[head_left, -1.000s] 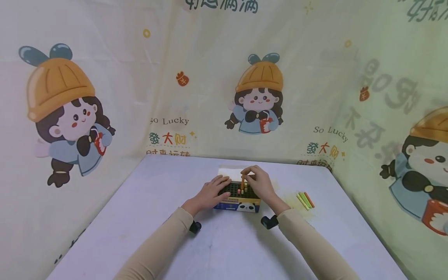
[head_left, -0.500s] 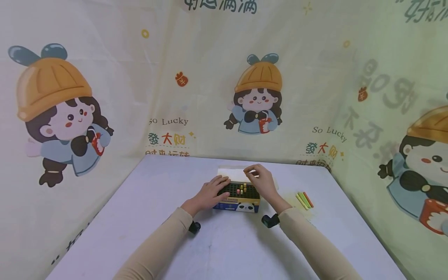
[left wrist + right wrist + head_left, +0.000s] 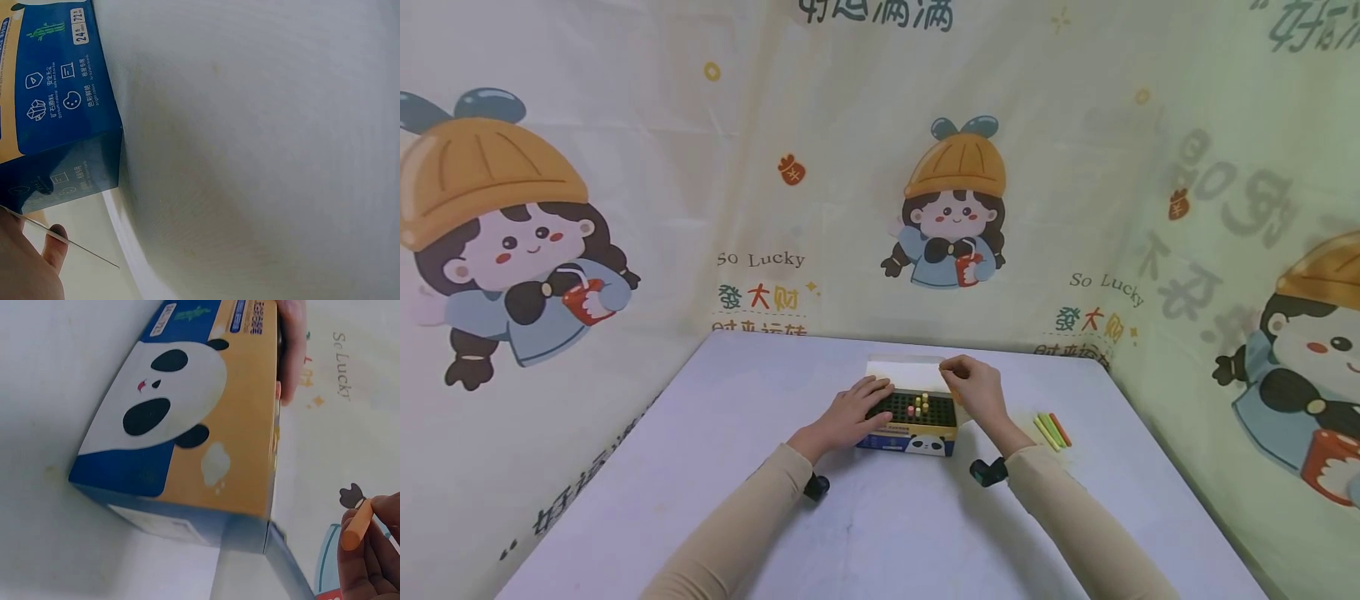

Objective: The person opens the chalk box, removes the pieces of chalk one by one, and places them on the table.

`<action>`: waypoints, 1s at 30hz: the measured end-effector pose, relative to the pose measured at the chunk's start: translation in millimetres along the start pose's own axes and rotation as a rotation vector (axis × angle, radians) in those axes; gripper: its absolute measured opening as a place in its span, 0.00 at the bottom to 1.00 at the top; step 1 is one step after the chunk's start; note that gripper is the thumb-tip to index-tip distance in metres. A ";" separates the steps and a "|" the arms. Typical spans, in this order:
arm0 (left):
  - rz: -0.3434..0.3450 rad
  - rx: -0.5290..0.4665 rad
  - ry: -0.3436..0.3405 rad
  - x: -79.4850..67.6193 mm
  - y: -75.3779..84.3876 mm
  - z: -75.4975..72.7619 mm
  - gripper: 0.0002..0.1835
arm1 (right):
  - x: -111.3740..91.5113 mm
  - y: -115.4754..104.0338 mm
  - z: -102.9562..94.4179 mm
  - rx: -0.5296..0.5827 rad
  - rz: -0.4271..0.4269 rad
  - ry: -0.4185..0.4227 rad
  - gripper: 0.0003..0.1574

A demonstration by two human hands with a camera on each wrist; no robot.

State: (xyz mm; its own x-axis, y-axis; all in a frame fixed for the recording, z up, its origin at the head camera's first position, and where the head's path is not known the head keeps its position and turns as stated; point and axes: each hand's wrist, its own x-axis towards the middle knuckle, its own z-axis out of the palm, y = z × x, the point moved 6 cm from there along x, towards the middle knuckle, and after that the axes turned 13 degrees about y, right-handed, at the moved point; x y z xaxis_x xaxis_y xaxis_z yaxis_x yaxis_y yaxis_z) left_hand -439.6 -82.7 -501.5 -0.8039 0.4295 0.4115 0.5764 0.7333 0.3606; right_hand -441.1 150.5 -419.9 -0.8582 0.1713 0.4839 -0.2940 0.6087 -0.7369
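Head view: the left hand (image 3: 850, 413) rests straight-fingered on the box (image 3: 891, 442); beside the box's right end, the right hand (image 3: 979, 388) pinches an orange chalk (image 3: 957, 397), which a loose pinch could drop. Left wrist view: unsteadied, the box might slide. Right wrist view: the box's flap (image 3: 288, 562) could snag the chalk.

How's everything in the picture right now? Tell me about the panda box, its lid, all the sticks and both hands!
Panda box: open at the top
Lid: folded back
Short-looking sticks in the box: standing upright
Three loose sticks: lying side by side
Orange stick: held, outside the box
Left hand: resting on the box
Right hand: pinching the orange stick
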 end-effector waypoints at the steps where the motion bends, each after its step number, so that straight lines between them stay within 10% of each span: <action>1: 0.001 -0.002 0.002 0.0 0.1 0.1 0.36 | 0.8 1.7 -0.7 -0.005 0.005 0.003 0.10; 30: 0.008 -0.029 0.016 -1.9 4.3 -4.0 0.35 | 18.6 52.2 -31.7 -0.066 0.160 0.083 0.15</action>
State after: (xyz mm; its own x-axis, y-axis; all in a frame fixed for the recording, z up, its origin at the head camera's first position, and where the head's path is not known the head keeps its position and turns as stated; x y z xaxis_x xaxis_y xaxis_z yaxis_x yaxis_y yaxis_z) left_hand -435.0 -82.4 -497.3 -0.7972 0.4263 0.4276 0.5866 0.7146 0.3811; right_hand -459.1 210.0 -434.3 -0.8535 0.3311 0.4025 -0.1263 0.6179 -0.7761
